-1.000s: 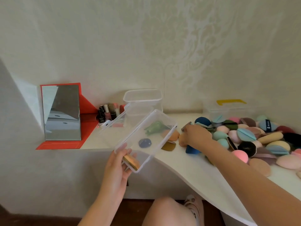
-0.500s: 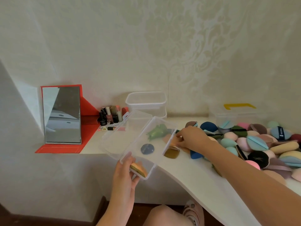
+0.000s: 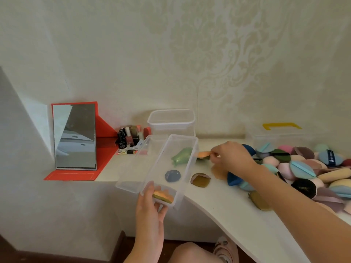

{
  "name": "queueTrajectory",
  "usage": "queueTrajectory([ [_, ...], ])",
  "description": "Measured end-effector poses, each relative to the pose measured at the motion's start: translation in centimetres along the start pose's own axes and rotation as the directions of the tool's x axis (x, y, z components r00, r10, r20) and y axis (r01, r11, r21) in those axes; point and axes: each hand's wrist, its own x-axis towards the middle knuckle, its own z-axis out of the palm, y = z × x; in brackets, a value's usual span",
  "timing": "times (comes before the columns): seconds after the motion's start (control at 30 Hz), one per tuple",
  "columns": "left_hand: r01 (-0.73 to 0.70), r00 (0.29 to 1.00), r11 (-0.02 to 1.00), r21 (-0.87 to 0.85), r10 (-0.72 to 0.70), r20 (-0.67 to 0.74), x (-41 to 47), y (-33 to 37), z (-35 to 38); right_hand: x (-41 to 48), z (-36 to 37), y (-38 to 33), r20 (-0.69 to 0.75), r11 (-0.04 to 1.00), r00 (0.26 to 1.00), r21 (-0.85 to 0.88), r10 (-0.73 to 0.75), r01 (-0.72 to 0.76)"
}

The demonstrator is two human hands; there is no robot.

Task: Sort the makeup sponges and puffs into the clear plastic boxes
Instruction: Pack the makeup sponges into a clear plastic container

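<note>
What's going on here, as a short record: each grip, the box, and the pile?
left grip: holds the clear box by its near end, past the table edge
right grip: pinches an orange sponge beside the box's far rim
in box: orange-green sponge at the near end
unsorted pile: on the white table, right of the box

The long clear plastic box (image 3: pixel 190 166) I hold is smooth and glossy. The orange puff (image 3: pixel 203 154) I pinch looks like soft, matt foam. My white tabletop (image 3: pixel 218 202) is smooth and satin; the red-framed mirror (image 3: pixel 76 137) shines glassy.
</note>
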Motion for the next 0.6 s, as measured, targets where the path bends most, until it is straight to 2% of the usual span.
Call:
queueTrajectory([
  [0.13, -0.035, 0.999, 0.997, 0.062, 0.033, 0.032, -0.6, -0.1, 0.3, -1.1, -1.8, 2.5, -0.214, 0.969, 0.955, 0.182, 0.207, -0.169],
  [0.23, -0.056, 0.998, 0.996, 0.072, 0.054, 0.023, -1.1, -0.4, 0.8, -2.5, -4.6, 2.6, -0.322, 0.944, 0.913, 0.292, 0.250, -0.156],
  [0.37, -0.082, 0.996, 0.995, 0.064, 0.079, 0.046, -1.8, -0.7, 1.4, -4.9, -7.5, -0.7, -0.220, 0.817, 0.974, 0.570, 0.053, 0.084],
  [0.47, -0.113, 0.992, 0.989, 0.093, 0.107, 0.067, -1.7, -1.0, 1.2, -6.3, -6.8, -3.9, -0.167, 0.837, 0.980, 0.517, -0.106, 0.178],
  [0.6, -0.150, 0.985, 0.982, 0.111, 0.138, 0.106, -1.7, -1.1, 1.1, -6.4, -5.0, -5.5, -0.097, 0.882, 0.975, 0.416, -0.200, 0.222],
])
